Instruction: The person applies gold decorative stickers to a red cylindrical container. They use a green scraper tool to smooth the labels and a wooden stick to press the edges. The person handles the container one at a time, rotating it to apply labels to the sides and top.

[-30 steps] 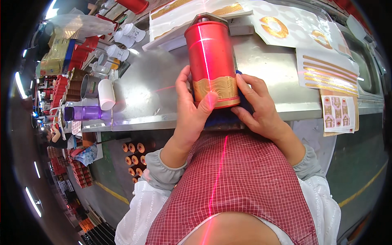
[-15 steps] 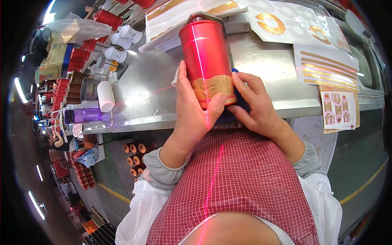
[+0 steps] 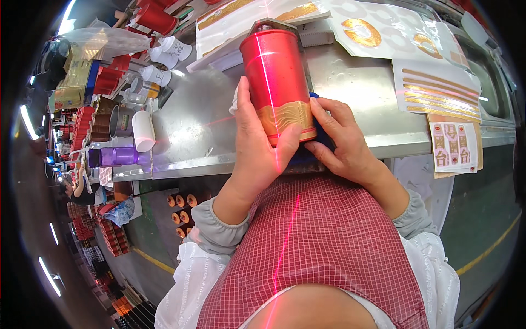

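Observation:
A glossy red cylinder [image 3: 274, 66] lies tilted in front of me, its far end against a dark angular holder [image 3: 266, 23]. Around its near end runs a gold band [image 3: 282, 114] with a wave pattern. My left hand [image 3: 255, 129] grips the left side, its fingers along the wall and its thumb pressed on the band. On the right, my right hand [image 3: 344, 134] is closed about the near end, thumb low and fingers bent at the edge. Dark blue material shows beneath that end. A red laser line runs along the cylinder and down my checked apron [image 3: 329, 236].
Sheets of gold stickers [image 3: 367, 33] lie at the back right, with a sheet of gold strips [image 3: 438, 90] and printed labels [image 3: 453, 143] nearer. At left on the metal bench [image 3: 192, 126] stand a white roll [image 3: 143, 131], a purple bottle [image 3: 118, 156] and several white cups [image 3: 175, 48].
My left fingers have slid slightly farther up the cylinder's side. My right hand and the cylinder have hardly moved. At the far left, a person in the background has shifted.

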The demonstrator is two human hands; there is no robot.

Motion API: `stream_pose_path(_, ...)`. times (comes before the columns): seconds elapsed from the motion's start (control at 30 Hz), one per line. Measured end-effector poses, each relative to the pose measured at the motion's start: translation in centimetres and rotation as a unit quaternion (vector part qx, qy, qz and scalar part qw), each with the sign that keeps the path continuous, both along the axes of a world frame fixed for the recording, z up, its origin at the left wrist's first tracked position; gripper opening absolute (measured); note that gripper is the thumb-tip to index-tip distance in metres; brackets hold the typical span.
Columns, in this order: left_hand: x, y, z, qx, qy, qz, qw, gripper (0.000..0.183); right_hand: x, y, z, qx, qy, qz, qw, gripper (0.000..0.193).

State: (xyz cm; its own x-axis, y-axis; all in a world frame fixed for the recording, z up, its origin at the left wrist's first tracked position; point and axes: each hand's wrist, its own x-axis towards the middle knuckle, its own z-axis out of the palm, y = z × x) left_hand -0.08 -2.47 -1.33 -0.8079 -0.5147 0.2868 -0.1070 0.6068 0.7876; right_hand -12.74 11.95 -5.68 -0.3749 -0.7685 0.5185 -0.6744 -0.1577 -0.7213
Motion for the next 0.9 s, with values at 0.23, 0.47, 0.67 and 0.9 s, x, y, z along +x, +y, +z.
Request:
stream_pose_path(0.23,-0.2,0.3,0.7,-0.063,0.008,-0.017,0.998,0.094,0.0,0.0,0.1,-0.002,-0.002,-0.001,1.000,0.073)
stream_pose_path(0.47,4.2,-0.2,-1.7,-0.312,0.119,-0.040,0.942,0.032,0.0,0.0,0.2,0.003,-0.003,0.002,1.000,0.073)
stream_pose_path(0.67,2.2,-0.8,-1.2,-0.457,0.151,-0.109,0.870,0.026,0.2,0.4,0.5,0.024,0.003,0.006,1.000,0.072)
stream_pose_path(0.9,1.2,-0.4,0.0,-0.444,0.115,-0.101,0.883,0.035,-0.9,3.5,4.1,-0.019,-0.389,-0.124,0.913,0.038)
